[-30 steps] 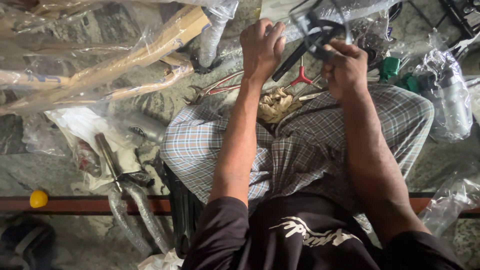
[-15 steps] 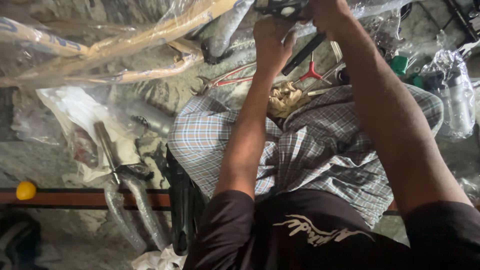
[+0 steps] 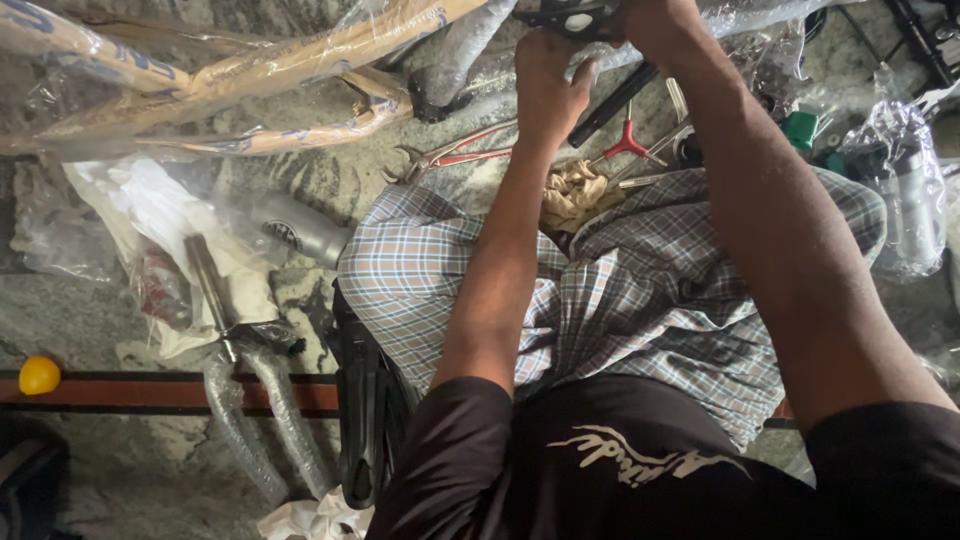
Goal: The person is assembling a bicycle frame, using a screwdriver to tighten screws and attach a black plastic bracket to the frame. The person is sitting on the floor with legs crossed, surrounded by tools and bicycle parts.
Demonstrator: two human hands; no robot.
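Note:
I sit on a stone floor in a checked cloth (image 3: pixel 640 290) and a black shirt. My left hand (image 3: pixel 548 82) is closed around a black bar (image 3: pixel 612 104) that slants down to the right. My right hand (image 3: pixel 655 22) grips a black metal part (image 3: pixel 570 16) at the top edge of the view; most of that part is cut off. Below my hands lie red-handled pliers (image 3: pixel 455 155), a red three-way wrench (image 3: pixel 628 145) and a crumpled tan rag (image 3: pixel 578 190).
A cardboard-and-plastic-wrapped bicycle frame (image 3: pixel 250 75) spans the top left. A grey metal cylinder (image 3: pixel 300 230), a bubble-wrapped fork (image 3: pixel 250 400), white plastic bags (image 3: pixel 150 230) and a black saddle (image 3: pixel 365 410) lie left of me. Wrapped parts (image 3: pixel 905 190) sit right. A yellow ball (image 3: pixel 38 375) lies far left.
Both hands rose toward the top of the view with the black part. The camera tilted so the floor items slid downward and my right forearm now fills the right side.

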